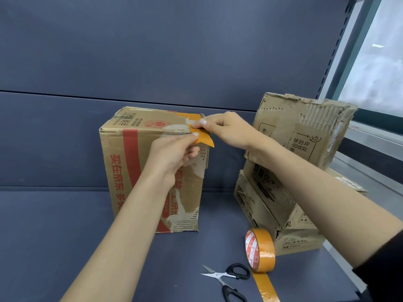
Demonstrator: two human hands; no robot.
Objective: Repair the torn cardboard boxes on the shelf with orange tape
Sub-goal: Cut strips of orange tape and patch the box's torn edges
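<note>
Scissors [229, 277] and orange tape roll [260, 249] lying nearest on the dark shelf [65, 225], a loose tail trailing off the roll; beyond them, taping in hand at the printed cardboard box [152, 171].

Left hand [174, 153] and right hand [224, 129] both pinching a cut orange tape strip [201, 137] between thumb and fingertips at the box's torn top right corner, one end seemingly stuck on top. Next, likely: fold down, press flat over the tear. Two more torn boxes [294, 171] stacked at right, untaped.

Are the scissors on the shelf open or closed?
Open. The scissors lie flat beside the tape roll, blades spread apart in a V and black handles separated.
</note>
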